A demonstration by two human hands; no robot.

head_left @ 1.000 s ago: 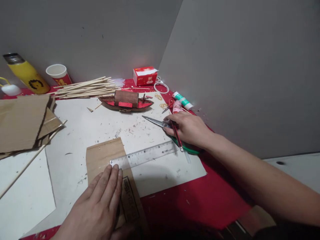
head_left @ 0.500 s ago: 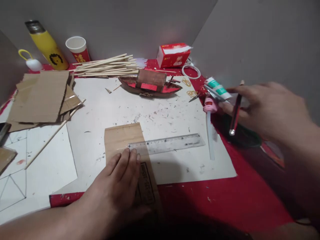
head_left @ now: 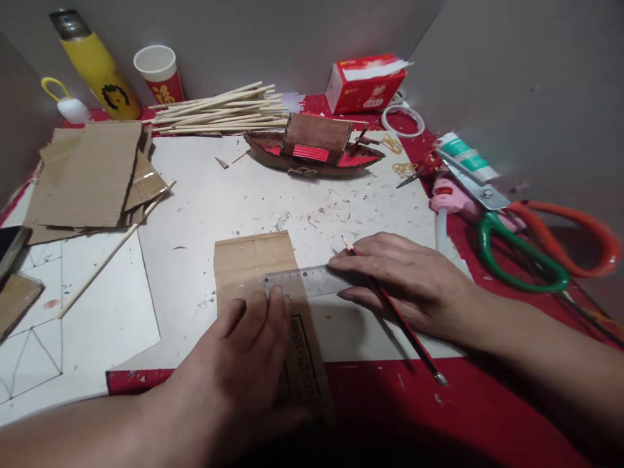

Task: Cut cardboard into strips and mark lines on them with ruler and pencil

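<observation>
The fingertips of the left hand (head_left: 238, 364) lie flat and close together, unclenched, on a strip of brown cardboard (head_left: 251, 253), touching the near edge of a clear ruler (head_left: 316, 281) at its left end; they close around nothing. The right hand (head_left: 419, 283) is partly curled, a dark red pencil (head_left: 404, 326) caught among its fingers, its point aimed away from the person; thumb and forefinger also meet the ruler farther along, though whether they pinch it or merely rest there I cannot tell. The ruler lies directly between the hands, its long axis running left to right, the right end slightly farther off and hidden under the right hand. Neither hand is nearer, since both touch it. The cardboard's length runs crosswise to the ruler, away from the person, and the ruler overhangs its right edge onto a white board (head_left: 205, 195). Farther out, scissors (head_left: 487, 197) with one green and one orange handle lie right of the right hand, and a model boat (head_left: 316, 135) sits beyond both hands.
</observation>
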